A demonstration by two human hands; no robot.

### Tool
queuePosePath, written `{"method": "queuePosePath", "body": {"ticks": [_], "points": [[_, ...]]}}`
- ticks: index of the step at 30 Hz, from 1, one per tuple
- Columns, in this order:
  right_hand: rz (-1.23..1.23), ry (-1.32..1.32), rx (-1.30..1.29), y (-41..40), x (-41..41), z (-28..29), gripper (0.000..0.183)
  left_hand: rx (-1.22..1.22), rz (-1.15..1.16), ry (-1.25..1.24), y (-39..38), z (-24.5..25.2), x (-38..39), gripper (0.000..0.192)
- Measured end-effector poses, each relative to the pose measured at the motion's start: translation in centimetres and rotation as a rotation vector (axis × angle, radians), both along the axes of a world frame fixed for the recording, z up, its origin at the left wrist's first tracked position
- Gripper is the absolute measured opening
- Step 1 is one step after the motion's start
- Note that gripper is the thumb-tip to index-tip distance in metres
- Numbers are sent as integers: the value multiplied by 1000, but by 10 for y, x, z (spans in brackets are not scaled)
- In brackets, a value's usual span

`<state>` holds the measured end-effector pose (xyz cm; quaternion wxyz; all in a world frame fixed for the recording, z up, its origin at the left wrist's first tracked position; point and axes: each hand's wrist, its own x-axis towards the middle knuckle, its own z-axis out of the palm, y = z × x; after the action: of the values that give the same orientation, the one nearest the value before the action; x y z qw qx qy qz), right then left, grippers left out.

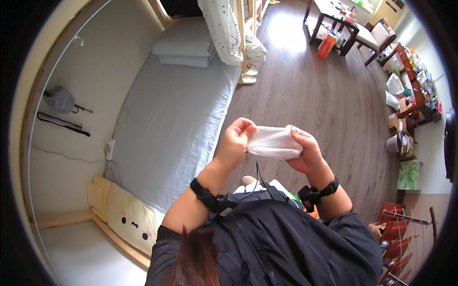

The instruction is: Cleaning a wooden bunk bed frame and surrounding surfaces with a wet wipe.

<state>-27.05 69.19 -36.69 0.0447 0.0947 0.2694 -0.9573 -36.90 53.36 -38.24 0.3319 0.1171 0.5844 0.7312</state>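
A thin, translucent white plastic bag (273, 141), gathered into a small band, is stretched between my two hands above the floor. My left hand (238, 139) pinches its left end between thumb and fingers. The opposite end is gripped by my right hand (305, 146), with the thumb at its upper corner. Black straps with small devices circle both wrists. A dark cable (258, 175) hangs below the bag, close to my lap.
To the left lies a bed with a grey-blue sheet (168, 121), a yellow pillow (130, 214) and folded bedding (184, 43). Dark wood floor (282, 93) stretches ahead. A table (331, 14) and chair (375, 37) stand far off; cluttered shelves (415, 84) line the right wall.
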Motion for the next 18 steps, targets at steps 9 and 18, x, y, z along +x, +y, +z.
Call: {"method": "queuePosePath", "body": {"ticks": [9,18], "points": [[-147,-51,219,21,-12,-13,18,69,-77,-384,13,6,1,30],[-27,-9,362,26,-3,-32,29,35,3,-266,33,-12,8,22]]}}
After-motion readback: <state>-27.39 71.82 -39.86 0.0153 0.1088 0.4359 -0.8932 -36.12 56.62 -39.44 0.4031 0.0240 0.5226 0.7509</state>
